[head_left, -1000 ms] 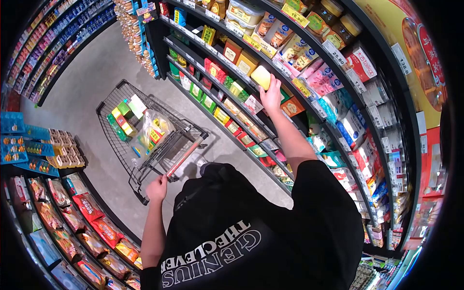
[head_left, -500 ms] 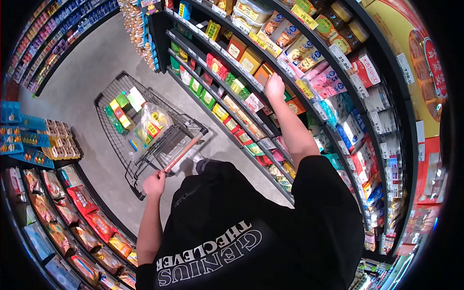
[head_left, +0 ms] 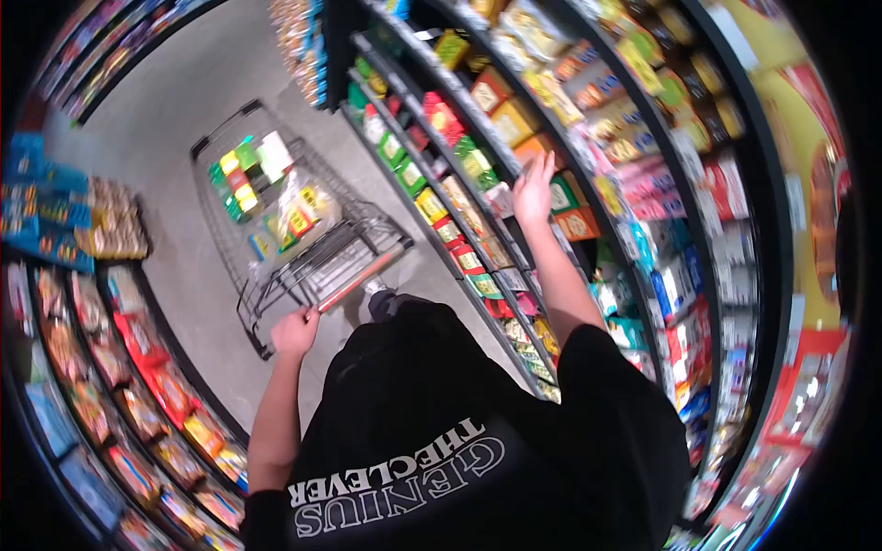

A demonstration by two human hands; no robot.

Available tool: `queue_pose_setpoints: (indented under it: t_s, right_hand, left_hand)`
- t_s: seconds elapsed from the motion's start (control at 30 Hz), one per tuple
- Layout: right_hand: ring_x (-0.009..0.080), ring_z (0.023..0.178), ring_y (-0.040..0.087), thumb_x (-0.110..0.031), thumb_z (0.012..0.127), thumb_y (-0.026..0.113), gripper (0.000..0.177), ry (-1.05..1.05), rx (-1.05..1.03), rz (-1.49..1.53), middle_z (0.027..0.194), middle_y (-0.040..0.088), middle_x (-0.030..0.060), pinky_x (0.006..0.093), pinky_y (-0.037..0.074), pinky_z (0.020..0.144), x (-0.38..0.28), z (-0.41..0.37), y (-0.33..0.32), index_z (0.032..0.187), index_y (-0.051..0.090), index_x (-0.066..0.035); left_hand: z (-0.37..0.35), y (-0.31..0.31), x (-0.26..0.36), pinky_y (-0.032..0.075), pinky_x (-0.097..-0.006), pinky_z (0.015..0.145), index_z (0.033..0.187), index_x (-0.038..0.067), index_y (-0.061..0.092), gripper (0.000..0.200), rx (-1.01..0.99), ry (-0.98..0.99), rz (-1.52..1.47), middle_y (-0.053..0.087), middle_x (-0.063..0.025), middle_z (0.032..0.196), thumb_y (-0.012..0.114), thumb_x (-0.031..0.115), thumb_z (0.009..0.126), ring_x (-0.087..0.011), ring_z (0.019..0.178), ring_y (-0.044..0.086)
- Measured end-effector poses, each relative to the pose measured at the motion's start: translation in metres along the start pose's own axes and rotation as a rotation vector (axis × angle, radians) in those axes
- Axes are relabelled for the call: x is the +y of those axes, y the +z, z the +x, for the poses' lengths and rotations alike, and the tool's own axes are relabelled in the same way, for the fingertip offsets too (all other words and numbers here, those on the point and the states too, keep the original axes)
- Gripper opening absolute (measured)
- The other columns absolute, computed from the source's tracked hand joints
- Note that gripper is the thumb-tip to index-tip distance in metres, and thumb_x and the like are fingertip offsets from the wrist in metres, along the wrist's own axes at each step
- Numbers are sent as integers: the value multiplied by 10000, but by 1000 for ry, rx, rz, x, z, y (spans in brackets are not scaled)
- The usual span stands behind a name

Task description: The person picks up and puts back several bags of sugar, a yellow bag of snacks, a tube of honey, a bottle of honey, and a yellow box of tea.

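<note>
My left hand point(head_left: 296, 331) is wrapped round the left end of the shopping cart's red push handle point(head_left: 360, 279). Inside the wire shopping cart point(head_left: 345, 197) are a filled clear plastic bag point(head_left: 305, 209), a white box point(head_left: 275, 156) and several green, yellow and red packs point(head_left: 237, 184). Up at the right-hand shelves, my right hand point(head_left: 533, 195) is open with its fingers stretched out and nothing in them. Orange boxes point(head_left: 577, 223) and a green box point(head_left: 562, 194) stand close beside it on the shelf.
Tall shelves of packaged goods point(head_left: 478, 165) run along the right of the aisle. On the left are racks of bagged food point(head_left: 165, 386) and a blue display stand point(head_left: 41, 207). More stocked shelves point(head_left: 119, 55) curve along the upper left. Grey floor point(head_left: 184, 92) lies between them.
The view has shifted, and the shelves appear farther right and are blurred. My right hand's fingers, curled before, are now stretched out. My left hand stays on the cart handle.
</note>
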State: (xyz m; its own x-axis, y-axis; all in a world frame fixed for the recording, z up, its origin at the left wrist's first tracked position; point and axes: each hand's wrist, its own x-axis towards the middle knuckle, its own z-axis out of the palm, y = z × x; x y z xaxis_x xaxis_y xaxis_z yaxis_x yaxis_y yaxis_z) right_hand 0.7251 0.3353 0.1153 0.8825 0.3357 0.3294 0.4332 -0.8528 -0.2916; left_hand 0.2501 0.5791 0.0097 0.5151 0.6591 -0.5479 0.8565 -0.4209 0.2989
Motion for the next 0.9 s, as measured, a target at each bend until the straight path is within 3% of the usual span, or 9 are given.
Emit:
queue_pose_setpoints:
  t_s: [0.1,0.17,0.23,0.3,0.4,0.53,0.57,0.63,0.9]
  right_hand:
    - [459,1137,630,-82,925,595,652,-280,-49,73,1620,279,234,514,562,874,-22,-38,29,1526,348,-19]
    - [441,1319,521,-35,905,596,637,-423,-209,180,1605,316,240,470,522,998,-49,-56,46,1509,395,-41]
    - [439,1348,499,-10,894,582,589,-480,-380,407,1571,364,261,451,514,1018,-86,-68,64,1468,451,-27]
    - [446,1339,511,-6,882,584,520,-599,-510,466,1520,427,286,400,485,1056,-128,-72,75,1398,524,-2]
    - [379,1269,578,-67,879,622,473,-617,-624,607,1383,588,194,412,499,1043,-189,-78,128,1351,604,-80]
    - [378,1181,616,-109,871,671,446,-774,-728,715,1303,629,186,441,513,1005,-272,-85,187,1313,618,-74]
    - [360,1087,660,-102,887,671,474,-716,-853,581,1266,644,187,431,529,952,-300,-86,207,1353,594,-62]
    - [362,1164,629,-150,879,697,505,-676,-972,627,1280,633,188,442,517,981,-332,-89,258,1361,584,-54]
    - [346,1169,618,-234,838,722,543,-953,-969,-6,1229,608,184,444,530,997,-429,-60,459,1314,561,-27]
  left_hand:
    - [3,-8,-6,547,-475,840,1089,219,771,593,-91,34,-23,752,-157,983,428,681,947,-371,988,704]
    - [5,-17,-2,543,-477,829,974,166,789,684,-152,36,-66,747,-164,936,378,713,965,-375,943,704]
    - [14,-25,1,543,-481,843,961,149,795,725,-255,-31,-113,744,-178,946,351,722,968,-377,949,702]
    - [18,-20,3,543,-485,857,948,132,801,767,-365,-71,-177,742,-191,956,323,732,970,-378,955,699]
    - [19,2,11,550,-488,864,840,93,789,756,-214,-23,-53,745,-183,913,283,622,1026,-385,915,709]
    - [12,23,24,568,-493,781,826,109,788,647,-173,-35,13,743,-164,844,347,538,1025,-378,811,720]
    - [9,19,31,568,-493,781,826,109,788,647,-174,-56,2,743,-164,844,347,538,1025,-378,811,720]
    - [3,10,46,572,-482,739,806,117,787,601,-170,-48,-38,741,-149,807,387,515,1016,-359,777,723]
    - [4,53,57,521,-452,510,575,158,679,427,177,-20,-189,655,-63,571,590,393,921,-301,515,648]
